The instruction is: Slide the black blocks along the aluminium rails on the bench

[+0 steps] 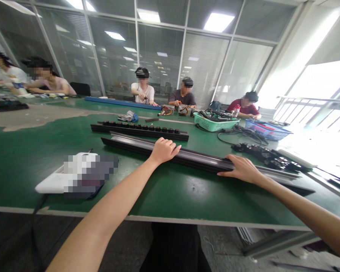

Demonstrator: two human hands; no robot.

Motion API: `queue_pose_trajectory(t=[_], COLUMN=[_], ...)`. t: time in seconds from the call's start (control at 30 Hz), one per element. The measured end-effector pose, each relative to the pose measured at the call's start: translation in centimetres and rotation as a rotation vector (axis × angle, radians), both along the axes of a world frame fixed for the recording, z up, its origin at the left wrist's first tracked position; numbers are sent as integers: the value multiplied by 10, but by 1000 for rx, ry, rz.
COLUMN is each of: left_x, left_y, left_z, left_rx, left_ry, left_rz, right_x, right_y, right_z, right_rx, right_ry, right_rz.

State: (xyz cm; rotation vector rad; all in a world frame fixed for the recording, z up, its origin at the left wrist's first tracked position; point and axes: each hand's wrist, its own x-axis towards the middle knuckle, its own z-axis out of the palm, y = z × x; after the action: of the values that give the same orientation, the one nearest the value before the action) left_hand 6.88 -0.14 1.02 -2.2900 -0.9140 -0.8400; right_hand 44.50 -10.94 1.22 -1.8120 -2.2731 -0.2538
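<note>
A long black-and-silver aluminium rail (187, 158) lies across the green tabletop in front of me, running from centre to lower right. My left hand (164, 150) sits on top of it, with fingers curled over the rail. Further right, my right hand (239, 169) lies on the same rail, fingers spread across its near side. Just beyond it is a black power strip (138, 131) with a row of round sockets. A heap of black socket parts (263, 156) lies to the right of my right hand.
A pixelated white object (68, 177) lies left of my left arm. Farther off stand a green plastic basket (215, 122) holding cables and a blue basket (268, 130). Several seated people (183, 92) work across the green table (39, 185), whose near edge runs below my arms.
</note>
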Motion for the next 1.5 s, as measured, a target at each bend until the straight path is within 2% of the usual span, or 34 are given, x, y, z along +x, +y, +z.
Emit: queue_pose_trajectory(t=[0.17, 0.33, 0.5, 0.63, 0.9, 1.23, 1.5], left_x=[2, 7, 8, 8, 10, 10, 7], left_y=[-5, -13, -11, -7, -4, -2, 7], left_z=[5, 10, 4, 0, -1, -7, -12], left_rx=[70, 149, 157, 150, 106, 26, -3], left_ry=[34, 19, 44, 53, 25, 52, 24], left_rz=[-69, -101, -125, -138, -146, -122, -84], right_x=[20, 31, 44, 62, 105, 124, 131], right_y=[-15, -20, -19, -18, -22, -39, -41], right_z=[6, 22, 38, 44, 31, 13, -2], right_rx=[36, 83, 68, 13, -35, -53, -63], right_ry=[13, 46, 51, 76, 85, 95, 69], right_rz=[-86, -228, -363, -482, -643, -619, -603])
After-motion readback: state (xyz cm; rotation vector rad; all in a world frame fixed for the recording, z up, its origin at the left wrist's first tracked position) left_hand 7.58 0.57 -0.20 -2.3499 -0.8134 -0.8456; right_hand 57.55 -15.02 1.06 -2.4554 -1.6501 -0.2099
